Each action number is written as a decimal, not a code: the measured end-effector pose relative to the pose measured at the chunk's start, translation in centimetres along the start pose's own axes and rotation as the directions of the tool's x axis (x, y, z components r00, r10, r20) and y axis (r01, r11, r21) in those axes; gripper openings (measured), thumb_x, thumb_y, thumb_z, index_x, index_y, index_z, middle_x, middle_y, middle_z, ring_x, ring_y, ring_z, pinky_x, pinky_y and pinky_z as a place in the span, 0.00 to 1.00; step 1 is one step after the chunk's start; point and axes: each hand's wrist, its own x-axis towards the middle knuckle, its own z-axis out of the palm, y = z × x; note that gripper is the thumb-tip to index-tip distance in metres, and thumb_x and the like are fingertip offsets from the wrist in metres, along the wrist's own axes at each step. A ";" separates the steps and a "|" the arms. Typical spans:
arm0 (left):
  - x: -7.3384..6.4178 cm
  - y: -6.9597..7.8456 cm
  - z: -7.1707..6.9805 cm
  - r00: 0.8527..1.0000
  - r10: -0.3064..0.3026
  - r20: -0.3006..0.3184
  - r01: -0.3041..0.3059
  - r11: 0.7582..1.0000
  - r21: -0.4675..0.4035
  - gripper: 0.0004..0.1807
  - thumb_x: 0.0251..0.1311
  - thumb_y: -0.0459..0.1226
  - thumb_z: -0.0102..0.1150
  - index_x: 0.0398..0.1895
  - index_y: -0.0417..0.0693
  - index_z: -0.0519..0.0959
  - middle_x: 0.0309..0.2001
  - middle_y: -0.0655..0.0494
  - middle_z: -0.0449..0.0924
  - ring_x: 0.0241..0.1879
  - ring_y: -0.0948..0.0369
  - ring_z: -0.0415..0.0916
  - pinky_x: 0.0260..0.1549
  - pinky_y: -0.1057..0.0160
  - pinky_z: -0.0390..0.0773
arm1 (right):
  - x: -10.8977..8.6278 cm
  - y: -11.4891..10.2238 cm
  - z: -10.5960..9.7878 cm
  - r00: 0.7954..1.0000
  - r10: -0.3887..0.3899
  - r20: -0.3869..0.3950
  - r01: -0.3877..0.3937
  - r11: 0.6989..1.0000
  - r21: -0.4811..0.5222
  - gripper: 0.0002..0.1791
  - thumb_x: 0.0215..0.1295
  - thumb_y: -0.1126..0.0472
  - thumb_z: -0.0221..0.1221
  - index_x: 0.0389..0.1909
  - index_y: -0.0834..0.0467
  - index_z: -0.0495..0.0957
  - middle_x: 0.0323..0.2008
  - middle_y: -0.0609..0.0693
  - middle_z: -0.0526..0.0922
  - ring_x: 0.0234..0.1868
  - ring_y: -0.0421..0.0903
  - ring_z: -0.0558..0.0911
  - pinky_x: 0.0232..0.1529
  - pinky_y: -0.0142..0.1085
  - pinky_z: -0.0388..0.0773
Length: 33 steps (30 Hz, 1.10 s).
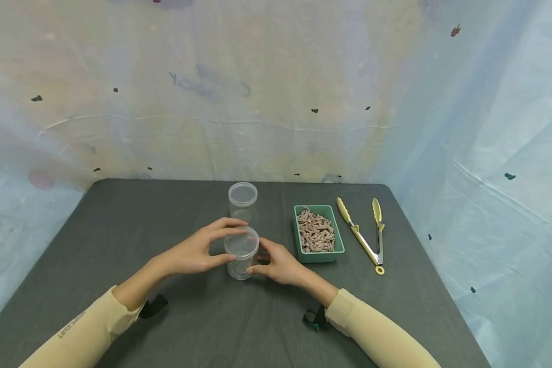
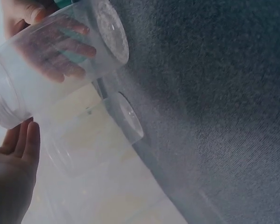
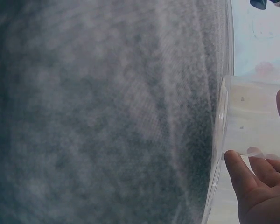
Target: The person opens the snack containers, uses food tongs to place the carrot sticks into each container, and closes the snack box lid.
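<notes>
A clear plastic jar [image 1: 237, 272] with a translucent lid [image 1: 242, 243] stands upright on the dark table. My left hand [image 1: 198, 248] grips its lid from the left, fingers arched over the far edge and thumb at the near side. From the right, my right hand [image 1: 276, 263] holds the jar's body between thumb and fingers. The right wrist view shows the right hand's fingers [image 3: 240, 177] close to the jar's base. Directly behind stands a second clear lidded jar [image 1: 243, 202], which the left wrist view shows through and beside the first.
A green tray [image 1: 322, 258] to the right holds a heap of greyish-brown, twisted pieces [image 1: 315, 230]. Further right lie spread tongs [image 1: 368, 248] with yellow tips and a yellow ring. A pale plastic sheet [image 1: 276, 102] hangs behind the table [image 1: 165, 204].
</notes>
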 end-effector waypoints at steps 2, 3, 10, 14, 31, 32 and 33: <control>0.0 0.0 0.2 1.000 -0.014 -0.028 0.014 1.000 0.006 0.34 0.64 0.38 0.73 0.73 0.51 0.74 0.74 0.54 0.66 0.73 0.52 0.64 0.63 0.45 0.73 | 0.0 0.0 0.0 1.000 -0.001 0.001 0.001 1.000 -0.006 0.43 0.66 0.62 0.71 0.78 0.63 0.61 0.70 0.59 0.73 0.68 0.53 0.78 0.64 0.35 0.76; 0.0 0.0 0.3 0.999 -0.017 -0.046 0.018 1.000 0.014 0.34 0.63 0.38 0.74 0.73 0.51 0.74 0.72 0.54 0.67 0.72 0.53 0.65 0.63 0.46 0.74 | -0.1 0.0 0.0 1.000 0.000 0.001 0.000 1.000 -0.008 0.43 0.66 0.62 0.71 0.78 0.63 0.61 0.71 0.59 0.73 0.68 0.53 0.78 0.64 0.35 0.76; 0.1 0.0 1.2 0.985 -0.047 -0.164 0.054 0.998 0.040 0.34 0.54 0.40 0.81 0.65 0.48 0.79 0.65 0.55 0.68 0.62 0.53 0.70 0.55 0.50 0.76 | -0.1 0.0 0.0 1.000 0.000 -0.002 0.000 1.000 -0.011 0.44 0.67 0.60 0.71 0.78 0.62 0.60 0.71 0.58 0.73 0.68 0.53 0.78 0.64 0.35 0.76; 0.3 0.1 1.4 0.977 -0.060 -0.204 0.070 0.997 0.043 0.34 0.54 0.41 0.81 0.64 0.50 0.78 0.64 0.54 0.67 0.58 0.55 0.69 0.54 0.53 0.74 | -0.1 0.0 0.0 1.000 0.003 -0.001 -0.003 1.000 -0.003 0.44 0.67 0.60 0.71 0.78 0.62 0.60 0.71 0.58 0.73 0.68 0.53 0.78 0.64 0.35 0.76; -3.4 -2.3 -2.4 0.943 -0.094 -0.320 0.146 0.979 0.142 0.31 0.59 0.34 0.77 0.66 0.49 0.77 0.66 0.52 0.68 0.63 0.58 0.67 0.52 0.60 0.71 | 0.0 0.0 0.0 1.000 -0.020 -0.008 0.020 1.000 0.009 0.40 0.65 0.63 0.72 0.75 0.63 0.66 0.70 0.59 0.73 0.70 0.55 0.76 0.65 0.35 0.75; -3.8 -2.6 -2.6 0.945 -0.100 -0.313 0.154 0.977 0.151 0.31 0.59 0.34 0.76 0.66 0.48 0.76 0.67 0.51 0.69 0.63 0.58 0.67 0.52 0.61 0.71 | 0.0 0.0 0.0 1.000 -0.021 -0.009 0.021 1.000 0.011 0.40 0.65 0.63 0.72 0.75 0.63 0.66 0.70 0.58 0.73 0.70 0.55 0.76 0.65 0.35 0.75; -4.3 -3.0 -2.8 0.946 -0.107 -0.305 0.162 0.973 0.161 0.31 0.60 0.34 0.76 0.66 0.47 0.76 0.67 0.51 0.69 0.63 0.57 0.68 0.52 0.63 0.71 | -0.1 0.0 0.0 1.000 -0.023 -0.009 0.023 1.000 0.014 0.40 0.65 0.63 0.72 0.75 0.63 0.66 0.70 0.59 0.73 0.70 0.55 0.76 0.65 0.35 0.75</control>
